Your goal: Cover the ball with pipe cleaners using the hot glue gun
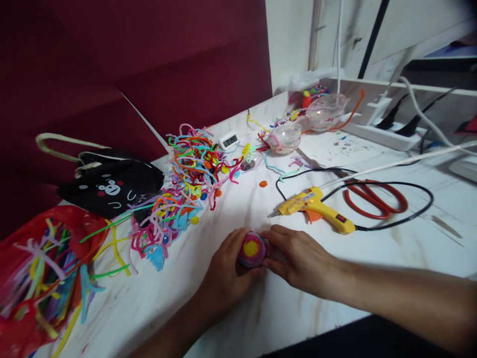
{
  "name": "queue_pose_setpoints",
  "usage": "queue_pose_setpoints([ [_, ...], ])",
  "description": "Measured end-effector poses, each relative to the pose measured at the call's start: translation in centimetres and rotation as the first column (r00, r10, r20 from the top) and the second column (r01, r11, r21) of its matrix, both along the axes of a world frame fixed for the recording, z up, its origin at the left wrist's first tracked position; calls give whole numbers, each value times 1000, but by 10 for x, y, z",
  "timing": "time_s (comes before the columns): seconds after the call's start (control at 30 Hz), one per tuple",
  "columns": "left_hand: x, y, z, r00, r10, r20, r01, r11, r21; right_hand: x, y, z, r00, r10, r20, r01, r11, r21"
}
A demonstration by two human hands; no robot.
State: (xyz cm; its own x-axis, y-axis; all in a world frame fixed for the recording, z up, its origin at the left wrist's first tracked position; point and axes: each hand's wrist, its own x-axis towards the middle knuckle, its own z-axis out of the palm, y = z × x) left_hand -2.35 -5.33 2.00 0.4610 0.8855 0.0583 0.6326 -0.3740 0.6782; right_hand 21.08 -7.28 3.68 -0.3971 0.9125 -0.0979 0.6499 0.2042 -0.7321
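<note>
Bare forearms (402,293) reach in nearest the camera. Off left, the heap of fuzzy stems (190,164) could snag a wrist and get dragged along. Next, the left hand (227,271) curls around the round piece (253,250); too hard a squeeze might dent it. Between both hands over the table (122,298), it looks like rings — yellow centre, pink and purple around. The right hand (300,254) pinches its right side; an uneven tug could loosen it. Beyond, the glue gun (318,201), if hot, might burn a knuckle.
</note>
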Motion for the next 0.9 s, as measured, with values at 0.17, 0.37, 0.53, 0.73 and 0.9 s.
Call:
queue_pose_setpoints([
  [0.17,7,-5,1,999,43,11,-43,999,-1,0,0,2,999,27,34,-28,999,34],
  [0.37,3,-1,-3,996,55,71,-54,998,-18,55,3,8,982,-191,-15,184,920,345],
  [0.53,4,14,2,981,70,183,-75,997,20,116,10,-3,874,-395,283,265,876,403],
  [0.73,5,38,-7,954,-31,298,-24,984,178,114,21,-15,883,-369,289,305,921,242],
  [0.9,-1,41,-24,934,-45,354,-26,981,194,116,33,-7,917,-313,247,290,949,124],
])
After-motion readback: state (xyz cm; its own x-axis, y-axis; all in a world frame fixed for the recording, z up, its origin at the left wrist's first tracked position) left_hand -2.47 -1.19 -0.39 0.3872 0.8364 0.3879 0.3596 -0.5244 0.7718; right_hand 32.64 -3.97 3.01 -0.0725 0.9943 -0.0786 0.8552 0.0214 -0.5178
